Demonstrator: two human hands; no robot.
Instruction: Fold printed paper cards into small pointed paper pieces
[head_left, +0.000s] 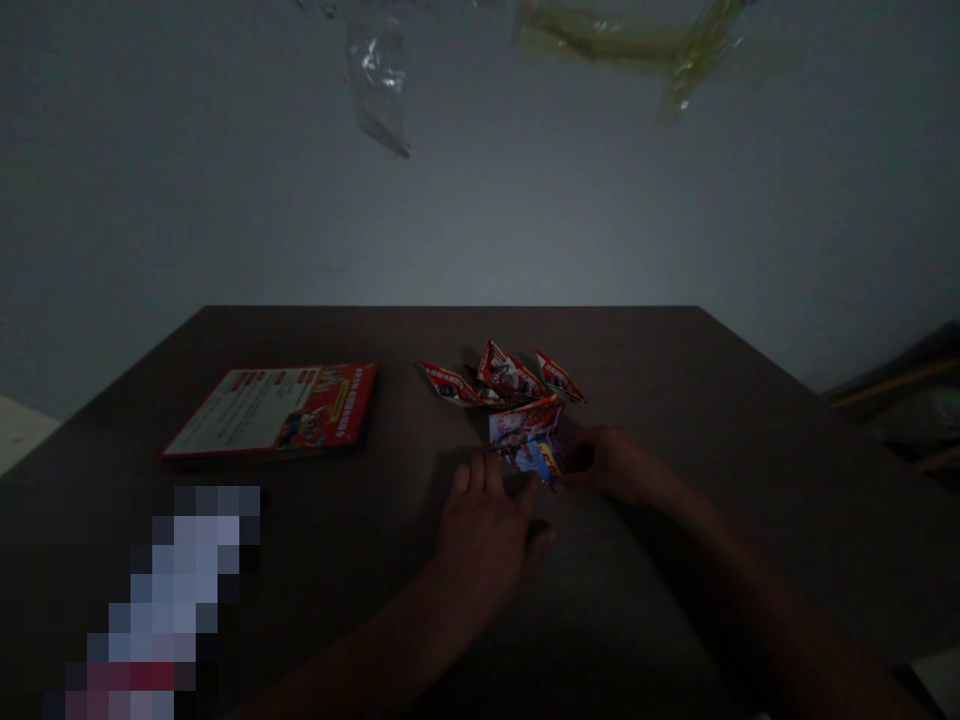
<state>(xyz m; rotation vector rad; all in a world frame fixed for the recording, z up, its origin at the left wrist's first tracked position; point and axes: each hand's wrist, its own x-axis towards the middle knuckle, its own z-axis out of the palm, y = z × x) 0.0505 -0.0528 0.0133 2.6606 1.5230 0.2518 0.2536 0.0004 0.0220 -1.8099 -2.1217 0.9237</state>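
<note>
A folded piece of printed paper (536,458), blue and red with yellow lettering, lies on the table between my hands. My left hand (491,525) rests palm down at its near left edge, fingers spread, with the fingertips at the paper. My right hand (611,462) is curled at the paper's right side, thumb and fingers pinching its edge; the fingertips are partly in shadow. Just behind stand several folded red printed papers (510,375), creased into peaked shapes and touching or overlapping one another.
A red-edged stack of printed sheets or a booklet (270,412) lies on the dark wooden table (405,335) to the left. A pixelated patch (172,600) covers the lower left. Behind the table rises a pale wall (480,220) with clear and yellowish tape (622,40) on it.
</note>
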